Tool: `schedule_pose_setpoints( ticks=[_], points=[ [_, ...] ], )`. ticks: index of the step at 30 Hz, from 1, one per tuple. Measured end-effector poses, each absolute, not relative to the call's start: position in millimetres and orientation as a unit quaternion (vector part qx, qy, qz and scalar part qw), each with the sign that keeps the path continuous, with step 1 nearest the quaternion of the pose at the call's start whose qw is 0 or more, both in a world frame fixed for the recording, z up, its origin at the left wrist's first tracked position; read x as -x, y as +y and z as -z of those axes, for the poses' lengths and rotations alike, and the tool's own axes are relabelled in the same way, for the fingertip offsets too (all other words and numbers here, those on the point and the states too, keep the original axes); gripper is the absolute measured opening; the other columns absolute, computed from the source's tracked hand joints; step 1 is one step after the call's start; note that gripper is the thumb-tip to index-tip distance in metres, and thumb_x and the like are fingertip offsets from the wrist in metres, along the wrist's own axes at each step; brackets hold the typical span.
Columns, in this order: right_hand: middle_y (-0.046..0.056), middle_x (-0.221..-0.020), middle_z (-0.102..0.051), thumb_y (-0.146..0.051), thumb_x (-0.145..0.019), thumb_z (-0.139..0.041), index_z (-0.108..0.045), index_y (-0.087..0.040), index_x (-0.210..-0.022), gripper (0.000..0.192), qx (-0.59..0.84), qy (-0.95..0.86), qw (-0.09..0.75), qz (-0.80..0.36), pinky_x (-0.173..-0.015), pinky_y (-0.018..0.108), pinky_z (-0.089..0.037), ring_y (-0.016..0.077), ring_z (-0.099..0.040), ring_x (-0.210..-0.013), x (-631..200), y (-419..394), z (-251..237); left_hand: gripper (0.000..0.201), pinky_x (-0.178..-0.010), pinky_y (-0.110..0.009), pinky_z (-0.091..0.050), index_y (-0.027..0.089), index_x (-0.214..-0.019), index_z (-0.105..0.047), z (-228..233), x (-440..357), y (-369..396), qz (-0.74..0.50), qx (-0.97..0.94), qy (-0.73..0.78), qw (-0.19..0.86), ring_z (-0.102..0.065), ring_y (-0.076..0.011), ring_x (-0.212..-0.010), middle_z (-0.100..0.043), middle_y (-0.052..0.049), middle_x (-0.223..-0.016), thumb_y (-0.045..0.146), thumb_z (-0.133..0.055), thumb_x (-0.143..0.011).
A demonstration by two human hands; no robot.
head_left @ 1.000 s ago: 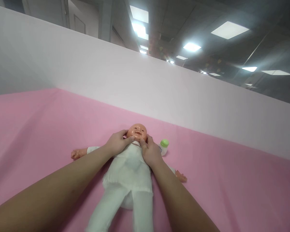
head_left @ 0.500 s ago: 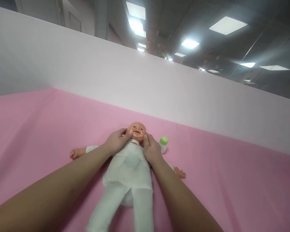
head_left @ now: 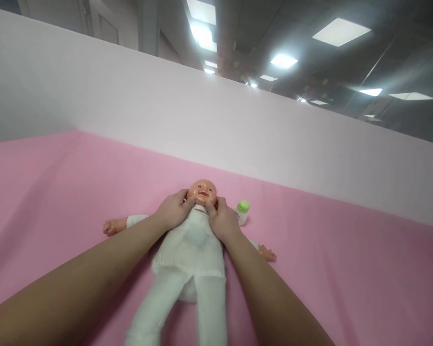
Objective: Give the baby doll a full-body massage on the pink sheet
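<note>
A baby doll [head_left: 193,240] with a hard plastic head and a white cloth body lies on its back, arms spread and legs toward me. My left hand [head_left: 175,210] cups the left side of its head, thumb by the cheek and fingers curled behind. On the other side, my right hand [head_left: 223,218] grips the head in the same way, its thumb at the jaw. The fingertips behind the head are hidden. Just right of my right hand stands a small bottle [head_left: 243,213] with a green cap, partly covered by that hand.
Pink cloth [head_left: 328,259] with a few creases covers the surface under the doll. A low white partition [head_left: 216,125] runs along the far edge and down the left side. Beyond it are ceiling lights and a door.
My right thumb has shifted inward to the doll's jaw, and the fingers reach further behind the head. My left hand keeps its place. The whole view has moved slightly.
</note>
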State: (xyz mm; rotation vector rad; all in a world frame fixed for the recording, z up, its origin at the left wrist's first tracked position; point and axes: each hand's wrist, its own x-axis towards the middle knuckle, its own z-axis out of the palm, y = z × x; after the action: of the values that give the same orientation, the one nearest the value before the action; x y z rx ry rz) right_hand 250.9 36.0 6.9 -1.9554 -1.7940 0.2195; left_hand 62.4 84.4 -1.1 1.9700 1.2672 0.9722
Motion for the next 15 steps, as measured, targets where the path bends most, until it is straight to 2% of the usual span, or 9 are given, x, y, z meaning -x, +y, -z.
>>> schedule_pose_setpoints(
  ticks=[4,7,9,12,15],
  points=[
    [0.015,-0.119,-0.072,-0.047,-0.107,-0.033,-0.048,-0.017,-0.137,0.046,0.699,-0.668,0.238,-0.091,-0.086,0.036,-0.046,0.0289,-0.067,-0.11,-255.3,33.5,-8.2,0.047,-0.098,-0.042,-0.046,0.022,-0.129,-0.064,4.2,-62.4,85.3,-0.379,-0.732,0.478,0.304,-0.066,-0.031,-0.116,-0.073,-0.01,-0.124,0.048,-0.038,-0.101],
    [0.014,-0.125,-0.071,-0.044,-0.107,-0.035,-0.052,-0.018,-0.139,0.045,0.682,-0.683,0.241,-0.098,-0.09,0.035,-0.046,0.0273,-0.066,-0.116,-261.2,26.5,-15.1,0.048,-0.095,-0.042,-0.049,0.021,-0.125,-0.067,5.7,-62.8,85.2,-0.388,-0.725,0.482,0.303,-0.069,-0.0294,-0.107,-0.076,-0.01,-0.114,0.047,-0.034,-0.102],
    [0.011,-0.124,-0.072,-0.042,-0.105,-0.041,-0.057,-0.021,-0.136,0.041,0.667,-0.698,0.239,-0.102,-0.089,0.034,-0.047,0.0258,-0.067,-0.114,-267.5,20.5,-22.9,0.046,-0.094,-0.041,-0.05,0.022,-0.122,-0.069,4.9,-62.0,84.5,-0.399,-0.719,0.485,0.297,-0.07,-0.0287,-0.104,-0.077,-0.009,-0.11,0.047,-0.036,-0.101],
    [0.007,-0.119,-0.075,-0.038,-0.1,-0.051,-0.065,-0.025,-0.129,0.034,0.651,-0.714,0.24,-0.094,-0.086,0.032,-0.049,0.0242,-0.069,-0.108,-281.6,11.9,-37.4,0.043,-0.102,-0.042,-0.046,0.02,-0.125,-0.067,-2.1,-59.8,79.0,-0.433,-0.705,0.494,0.268,-0.064,-0.0292,-0.118,-0.072,-0.011,-0.124,0.044,-0.042,-0.099],
    [0.009,-0.121,-0.074,-0.031,-0.098,-0.052,-0.066,-0.022,-0.129,0.035,0.658,-0.706,0.258,-0.055,-0.092,0.036,-0.049,0.0254,-0.067,-0.11,-300.2,5.0,-50.2,0.039,-0.107,-0.042,-0.043,0.02,-0.123,-0.068,-18.2,-61.7,64.2,-0.486,-0.692,0.482,0.232,-0.06,-0.0287,-0.122,-0.069,-0.01,-0.129,0.04,-0.05,-0.095]
  ],
)
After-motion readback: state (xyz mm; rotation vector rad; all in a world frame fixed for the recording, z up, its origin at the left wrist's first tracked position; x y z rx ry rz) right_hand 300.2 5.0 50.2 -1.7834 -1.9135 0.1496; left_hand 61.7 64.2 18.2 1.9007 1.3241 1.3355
